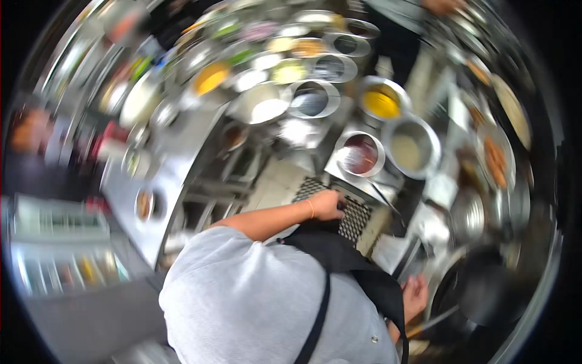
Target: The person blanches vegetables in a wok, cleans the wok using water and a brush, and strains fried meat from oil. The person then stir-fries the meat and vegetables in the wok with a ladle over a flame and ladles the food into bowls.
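My left hand (327, 204) is closed, its fingers curled in front of my black apron (330, 242). Something small and dark shows at its fingertips, too blurred to name. An orange band (311, 209) circles that wrist. Low on the right, my right hand (415, 295) is beside the apron's edge, fingers loosely apart and no object seen in them. Close by it lies a wooden handle (418, 330) with a metal shaft, reaching toward a dark wok (488, 291). A pot of dark red liquid (359, 155) stands beyond my left hand.
Pots of yellow liquid (382, 104) and pale liquid (412, 151) stand ahead. Several ingredient containers fill the back counter, including a steel pot (313, 99). A steel table (151, 188) on the left bears a small bowl (145, 204). Another person's sleeve (400, 13) shows at the top.
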A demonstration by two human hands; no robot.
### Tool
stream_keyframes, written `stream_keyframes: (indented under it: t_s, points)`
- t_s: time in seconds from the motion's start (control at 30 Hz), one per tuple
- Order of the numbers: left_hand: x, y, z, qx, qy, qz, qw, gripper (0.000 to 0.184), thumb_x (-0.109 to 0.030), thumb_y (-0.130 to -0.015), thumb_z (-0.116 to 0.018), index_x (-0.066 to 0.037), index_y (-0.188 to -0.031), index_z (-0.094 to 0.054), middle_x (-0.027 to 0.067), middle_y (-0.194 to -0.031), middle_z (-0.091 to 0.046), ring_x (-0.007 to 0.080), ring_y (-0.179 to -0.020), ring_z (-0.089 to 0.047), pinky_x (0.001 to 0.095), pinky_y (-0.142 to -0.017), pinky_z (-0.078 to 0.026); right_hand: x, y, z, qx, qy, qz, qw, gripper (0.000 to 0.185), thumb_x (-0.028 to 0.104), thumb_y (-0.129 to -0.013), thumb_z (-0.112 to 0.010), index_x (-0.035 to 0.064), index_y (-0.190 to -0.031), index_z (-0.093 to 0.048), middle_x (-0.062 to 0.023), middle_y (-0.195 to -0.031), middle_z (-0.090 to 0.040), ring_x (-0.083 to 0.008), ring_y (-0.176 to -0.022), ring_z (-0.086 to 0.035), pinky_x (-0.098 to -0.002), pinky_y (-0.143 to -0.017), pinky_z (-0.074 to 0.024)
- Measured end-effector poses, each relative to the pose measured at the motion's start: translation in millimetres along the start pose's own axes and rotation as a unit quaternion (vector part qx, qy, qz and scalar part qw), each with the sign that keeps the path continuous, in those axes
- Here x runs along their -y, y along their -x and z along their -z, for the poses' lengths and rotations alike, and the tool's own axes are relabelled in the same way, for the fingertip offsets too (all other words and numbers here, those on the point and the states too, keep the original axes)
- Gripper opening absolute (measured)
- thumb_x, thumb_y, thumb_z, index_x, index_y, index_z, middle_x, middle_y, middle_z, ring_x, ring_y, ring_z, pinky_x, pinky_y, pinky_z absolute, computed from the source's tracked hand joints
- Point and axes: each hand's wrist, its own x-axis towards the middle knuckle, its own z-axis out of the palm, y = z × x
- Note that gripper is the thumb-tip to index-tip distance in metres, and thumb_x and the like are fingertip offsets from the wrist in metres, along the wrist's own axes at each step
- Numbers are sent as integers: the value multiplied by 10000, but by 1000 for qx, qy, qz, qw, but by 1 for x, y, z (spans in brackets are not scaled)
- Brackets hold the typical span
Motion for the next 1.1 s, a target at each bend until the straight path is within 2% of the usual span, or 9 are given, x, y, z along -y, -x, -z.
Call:
stream_keyframes:
  t_s: [0.13, 0.23, 0.3, 0.37, 0.63, 0.73, 0.83, 0.97, 1.1]
  points:
    - [128, 98, 23, -383, 73, 214, 895, 685, -388, -692, -726, 30, -1208, -555, 204, -1017, -666, 329, -980, -637, 386, -888, -495, 7, -22, -17, 99, 108, -23, 989, 269, 189, -894, -649, -3, -1075, -596, -58, -766, -622, -83, -541, -532, -211, -494, -408]
    - [227, 210, 62, -611, 321, 382, 615, 517, -422, -821, -648, 67, -988, -611, 172, -833, -666, 292, -750, -633, 400, -723, -505, 40, -30, -42, 147, 191, 13, 970, 311, 190, -902, -634, 6, -1142, -567, -53, -901, -620, -101, -706, -576, -223, -585, -458]
    - [295, 287, 66, -728, 476, 391, 301, 435, -367, -881, -584, 59, -798, -606, 197, -786, -646, 309, -728, -615, 453, -714, -482, 51, -43, -58, 178, 230, 31, 956, 359, 184, -905, -625, 3, -1200, -532, -77, -1052, -599, -149, -903, -581, -249, -684, -487]
    - [348, 371, 63, -832, 186, 484, 199, 424, -347, -852, -630, 64, -887, -533, 224, -857, -619, 359, -805, -611, 468, -755, -467, 65, -44, -87, 193, 319, 112, 921, 408, 176, -876, -648, -16, -1216, -530, -104, -1092, -601, -152, -877, -576, -254, -685, -469]
    - [408, 457, 190, -744, 91, 542, 379, 504, -424, -808, -619, 38, -1001, -563, 261, -1001, -637, 383, -939, -624, 422, -842, -476, 73, -54, -232, 381, 385, 327, 774, 477, 145, -760, -726, 0, -1184, -563, -155, -1092, -603, -219, -849, -597, -316, -699, -484]
    - [469, 458, 224, -702, 154, 615, 326, 580, -420, -809, -595, 95, -1072, -547, 278, -1118, -590, 394, -1061, -578, 412, -876, -483, 112, -29, -278, 419, 460, 249, 742, 490, 114, -726, -710, -25, -1172, -559, -193, -1094, -583, -322, -934, -588, -380, -813, -478]
    - [555, 498, 208, -401, 1, 742, 538, 538, -343, -785, -606, 110, -1068, -539, 269, -1127, -580, 377, -1064, -573, 398, -867, -488, 123, -18, -299, 401, 486, 249, 735, 488, 140, -712, -717, -15, -1150, -567, -202, -1081, -582, -352, -963, -579, -398, -858, -472]
    - [600, 570, 152, -679, 159, 622, 357, 436, -290, -714, -657, 92, -914, -592, 245, -960, -644, 377, -872, -641, 448, -762, -510, 98, -21, -292, 380, 502, 237, 740, 500, 203, -716, -724, -3, -1142, -565, -211, -1082, -583, -372, -1020, -564, -413, -909, -451]
    - [552, 592, 145, -706, 40, 608, 360, 337, -266, -734, -633, 47, -847, -582, 265, -888, -631, 437, -855, -605, 478, -761, -475, 76, -8, -283, 390, 521, 239, 721, 480, 246, -701, -722, -14, -1089, -611, -217, -1064, -613, -361, -1034, -578, -396, -920, -460]
